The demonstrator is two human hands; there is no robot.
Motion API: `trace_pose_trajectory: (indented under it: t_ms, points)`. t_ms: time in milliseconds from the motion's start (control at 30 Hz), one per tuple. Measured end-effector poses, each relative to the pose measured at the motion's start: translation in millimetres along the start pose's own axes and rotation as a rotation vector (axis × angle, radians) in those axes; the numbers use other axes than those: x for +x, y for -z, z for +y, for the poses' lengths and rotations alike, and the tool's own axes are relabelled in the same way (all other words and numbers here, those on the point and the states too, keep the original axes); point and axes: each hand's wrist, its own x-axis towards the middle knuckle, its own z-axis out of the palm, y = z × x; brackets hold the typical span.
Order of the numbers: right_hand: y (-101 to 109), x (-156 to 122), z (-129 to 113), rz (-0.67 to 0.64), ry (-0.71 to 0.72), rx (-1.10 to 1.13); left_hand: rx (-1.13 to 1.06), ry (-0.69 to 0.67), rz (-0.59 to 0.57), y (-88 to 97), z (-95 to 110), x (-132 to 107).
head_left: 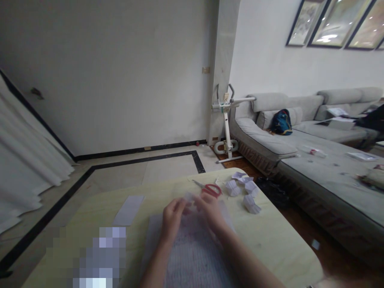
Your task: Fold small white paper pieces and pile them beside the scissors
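Both hands meet over a pale wooden table point(270, 240). My left hand point(172, 218) and my right hand point(210, 210) pinch a small piece of white paper point(189, 199) between their fingertips; motion blurs it. Under my forearms lies a larger sheet of lined paper point(192, 256). Red-handled scissors point(210, 189) lie just beyond my right hand. Several folded white paper pieces point(244, 194) sit to the right of the scissors. A flat strip of paper point(129, 210) lies to the left of my left hand.
A pixelated patch point(99, 256) covers the table's near left. A grey sofa point(315, 160) with a blue bag point(281, 122) and scattered papers stands at the right. A white exercise machine point(226, 124) stands by the wall. White curtains point(24, 168) hang at the left.
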Motion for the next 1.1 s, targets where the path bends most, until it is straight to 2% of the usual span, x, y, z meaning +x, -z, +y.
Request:
trace_pose_trajectory:
  t_ms: [267, 433, 633, 1000, 1100]
  points:
    - [1.4, 1.8, 4.2, -0.008, 0.005, 0.033, -0.037, 0.027, -0.020, 1.1, 0.6, -0.7]
    - [0.3, 0.7, 3.8, -0.013, -0.015, 0.039, -0.064, 0.037, 0.022, -1.3, -0.4, -0.2]
    - [-2.3, 1.8, 5.8, -0.093, -0.079, 0.056, -0.052, 0.028, 0.005, -5.4, 1.5, -1.1]
    - [-2.2, -0.2, 1.6, -0.111, -0.011, -0.007, -0.048, -0.014, -0.015, -3.1, 0.3, 1.6]
    - [-2.3, -0.6, -0.7, -0.150, -0.005, 0.010, -0.053, -0.019, 0.014, -2.3, -3.8, 4.1]
